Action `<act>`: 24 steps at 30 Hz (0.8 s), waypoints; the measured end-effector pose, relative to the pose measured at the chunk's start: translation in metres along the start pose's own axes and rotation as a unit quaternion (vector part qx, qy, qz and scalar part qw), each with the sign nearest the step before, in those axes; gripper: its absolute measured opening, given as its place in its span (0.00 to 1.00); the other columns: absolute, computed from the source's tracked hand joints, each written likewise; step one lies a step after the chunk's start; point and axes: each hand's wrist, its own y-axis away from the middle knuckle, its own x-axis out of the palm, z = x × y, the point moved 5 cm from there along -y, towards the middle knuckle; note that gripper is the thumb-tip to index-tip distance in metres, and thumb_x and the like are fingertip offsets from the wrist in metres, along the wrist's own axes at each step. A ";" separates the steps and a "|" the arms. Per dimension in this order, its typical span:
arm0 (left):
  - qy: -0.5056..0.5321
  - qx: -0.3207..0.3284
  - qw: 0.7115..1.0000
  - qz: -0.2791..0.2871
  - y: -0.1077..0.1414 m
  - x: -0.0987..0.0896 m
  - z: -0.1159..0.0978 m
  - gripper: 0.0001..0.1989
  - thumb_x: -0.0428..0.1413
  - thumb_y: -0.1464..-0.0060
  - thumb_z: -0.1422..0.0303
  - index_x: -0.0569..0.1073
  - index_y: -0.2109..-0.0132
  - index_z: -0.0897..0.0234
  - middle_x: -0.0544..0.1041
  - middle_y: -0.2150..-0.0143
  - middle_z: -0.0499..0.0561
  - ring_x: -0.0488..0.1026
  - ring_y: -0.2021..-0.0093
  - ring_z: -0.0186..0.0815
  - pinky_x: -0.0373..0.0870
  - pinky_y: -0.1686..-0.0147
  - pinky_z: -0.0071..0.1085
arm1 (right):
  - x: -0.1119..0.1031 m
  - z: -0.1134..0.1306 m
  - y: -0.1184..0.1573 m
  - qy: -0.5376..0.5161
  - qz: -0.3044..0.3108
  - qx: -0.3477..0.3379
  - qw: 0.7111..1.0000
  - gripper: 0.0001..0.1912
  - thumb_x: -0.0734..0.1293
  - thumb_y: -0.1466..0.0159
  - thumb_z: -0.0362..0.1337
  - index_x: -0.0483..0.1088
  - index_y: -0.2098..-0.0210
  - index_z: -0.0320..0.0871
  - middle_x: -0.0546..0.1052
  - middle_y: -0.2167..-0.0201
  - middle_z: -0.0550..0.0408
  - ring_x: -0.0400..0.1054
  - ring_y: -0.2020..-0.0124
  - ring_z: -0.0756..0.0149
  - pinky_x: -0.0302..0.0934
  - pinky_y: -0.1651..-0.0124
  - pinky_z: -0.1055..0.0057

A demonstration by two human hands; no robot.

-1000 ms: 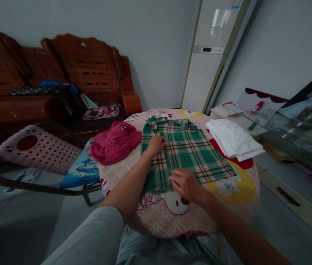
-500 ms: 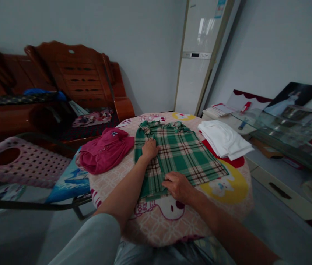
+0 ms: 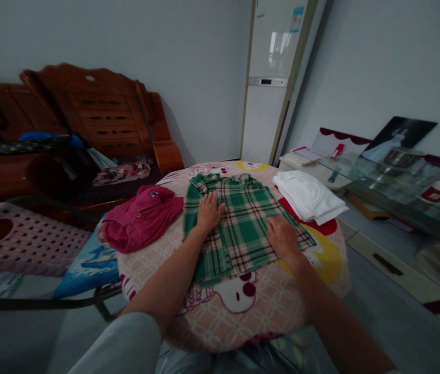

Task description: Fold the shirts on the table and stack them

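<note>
A green plaid shirt (image 3: 249, 218) with cream and dark stripes lies spread on a round table, its ruffled collar toward the far side. My left hand (image 3: 209, 212) rests flat on the shirt's left part, fingers stretched out. Above the right part of the shirt is my right hand (image 3: 283, 238), slightly blurred, its fingers curled in and no cloth visible in them. To the left of the shirt lies a bunched magenta polo shirt (image 3: 142, 218). A folded white garment (image 3: 307, 195) is on the right side.
A patterned pink tablecloth (image 3: 278, 311) covers the table. At the left stand a woven chair (image 3: 36, 244), a blue cushion (image 3: 93, 265) and a wooden sofa (image 3: 98, 114). A glass shelf (image 3: 391, 192) is on the right, and a tall white air conditioner (image 3: 264, 114) stands behind.
My right hand has left the shirt's front hem near the middle and moved right and away from me. My left hand stays on the shirt. The view has shifted slightly.
</note>
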 end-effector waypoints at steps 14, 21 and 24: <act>-0.055 0.107 0.986 0.111 0.011 0.020 -0.018 0.29 0.42 0.34 0.55 0.56 0.30 0.58 0.56 0.29 0.60 0.52 0.29 0.50 0.48 0.34 0.53 | 0.008 -0.092 -0.001 0.183 0.067 0.211 0.958 0.11 0.62 0.36 0.29 0.77 0.62 0.32 0.77 0.60 0.35 0.71 0.54 0.49 0.59 0.55 0.62; 0.024 0.115 0.977 0.180 -0.020 0.002 -0.046 0.24 0.54 0.40 0.63 0.69 0.38 0.64 0.69 0.37 0.62 0.65 0.36 0.46 0.60 0.38 0.40 | 0.003 -0.099 0.001 0.172 0.040 0.231 0.957 0.10 0.62 0.35 0.31 0.75 0.62 0.33 0.78 0.62 0.37 0.73 0.58 0.53 0.59 0.59 0.65; 0.121 0.148 0.973 0.131 -0.052 -0.007 -0.084 0.21 0.54 0.41 0.67 0.72 0.42 0.64 0.74 0.41 0.57 0.69 0.40 0.42 0.63 0.40 0.34 | 0.004 -0.101 0.003 0.174 0.026 0.227 0.958 0.11 0.61 0.34 0.32 0.74 0.62 0.34 0.78 0.63 0.38 0.73 0.59 0.55 0.58 0.59 0.66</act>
